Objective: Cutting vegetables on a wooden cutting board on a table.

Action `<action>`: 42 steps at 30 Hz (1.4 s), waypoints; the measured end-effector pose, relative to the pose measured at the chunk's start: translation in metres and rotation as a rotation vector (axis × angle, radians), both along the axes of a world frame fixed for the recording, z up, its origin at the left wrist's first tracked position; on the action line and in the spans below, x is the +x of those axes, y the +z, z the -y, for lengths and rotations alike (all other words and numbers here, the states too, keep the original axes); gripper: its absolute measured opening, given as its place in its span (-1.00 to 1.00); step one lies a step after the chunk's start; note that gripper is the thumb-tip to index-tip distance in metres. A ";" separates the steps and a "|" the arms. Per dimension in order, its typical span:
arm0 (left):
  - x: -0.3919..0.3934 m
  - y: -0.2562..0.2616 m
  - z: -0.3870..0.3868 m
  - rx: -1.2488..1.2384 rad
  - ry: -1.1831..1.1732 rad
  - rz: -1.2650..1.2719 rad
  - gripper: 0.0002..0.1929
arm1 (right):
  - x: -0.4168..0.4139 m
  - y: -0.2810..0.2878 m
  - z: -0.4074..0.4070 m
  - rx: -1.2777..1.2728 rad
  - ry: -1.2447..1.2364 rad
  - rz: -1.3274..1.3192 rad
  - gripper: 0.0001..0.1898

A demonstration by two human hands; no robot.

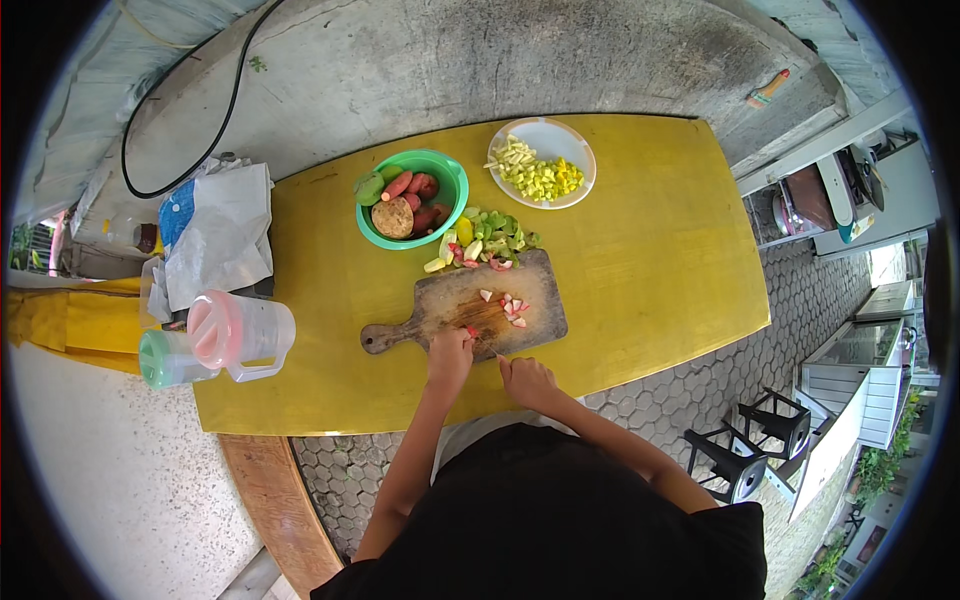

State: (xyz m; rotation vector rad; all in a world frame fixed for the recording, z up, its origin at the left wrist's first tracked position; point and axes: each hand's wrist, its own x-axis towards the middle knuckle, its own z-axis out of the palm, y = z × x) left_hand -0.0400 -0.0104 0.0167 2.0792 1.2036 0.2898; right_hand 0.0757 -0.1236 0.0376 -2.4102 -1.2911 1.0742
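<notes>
On a worn wooden cutting board (517,277) my left hand (451,351) holds a small red and white piece of fruit or vegetable (471,332). My right hand (527,381), at the board's near edge, grips a knife (492,350); only part of its thin blade shows, pointing towards the piece. Cut red and white pieces (514,309) lie on the board's right half. Beyond the board is a heap of green peelings and trimmings (491,236). A white plate (555,139) holds diced pale green and yellow pieces (540,174). A green bowl (454,180) holds reddish tubers, green fruit and a cut brown root.
The yellow table (645,262) carries a pink-lidded plastic pitcher (244,334), a green-lidded one (174,358) and plastic bags (221,225) at left. A concrete wall (465,60) stands behind it. A wooden bench (270,495) is at lower left, black stools (727,465) at right.
</notes>
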 end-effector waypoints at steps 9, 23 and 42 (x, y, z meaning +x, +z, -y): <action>-0.005 -0.016 0.006 0.026 0.080 0.124 -0.86 | 0.021 -0.018 -0.009 -0.106 -0.224 -0.389 -0.40; -0.003 -0.010 0.011 -0.002 0.125 0.080 -0.92 | 0.007 0.024 0.012 0.031 0.023 0.001 -0.44; -0.002 -0.009 0.012 0.063 0.057 0.060 -0.93 | 0.007 -0.022 0.002 0.013 -0.088 -0.119 -0.39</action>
